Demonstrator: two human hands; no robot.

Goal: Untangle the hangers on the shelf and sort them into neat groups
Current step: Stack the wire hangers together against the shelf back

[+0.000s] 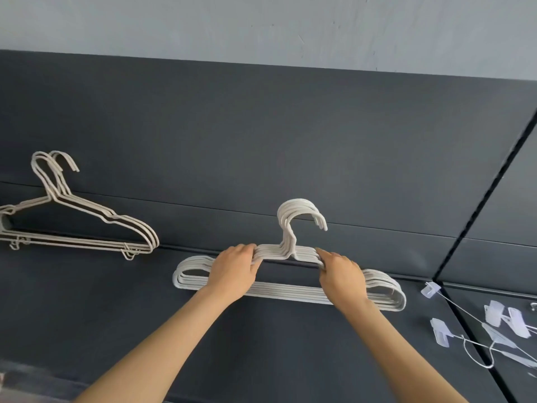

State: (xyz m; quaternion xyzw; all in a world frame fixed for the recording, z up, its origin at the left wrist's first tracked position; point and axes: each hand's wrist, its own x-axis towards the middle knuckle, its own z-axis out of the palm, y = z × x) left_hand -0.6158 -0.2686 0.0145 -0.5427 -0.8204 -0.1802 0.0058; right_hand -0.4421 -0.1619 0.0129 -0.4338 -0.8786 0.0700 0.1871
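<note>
The dark shelf (87,301) already carries 2 tidy groups. The biggest, a centre stack of white hangers (290,295), lies flat with hooks aligned. The left hand (232,271) curls its fingers over the stack's shoulder on one side of the necks, and the right hand (343,277) grips the other side. At far left, a smaller group of thin hangers (116,219) leans against the back wall. The clip hangers (494,312) at right look loose and crossed, so the job seems past halfway. No container shows.
</note>
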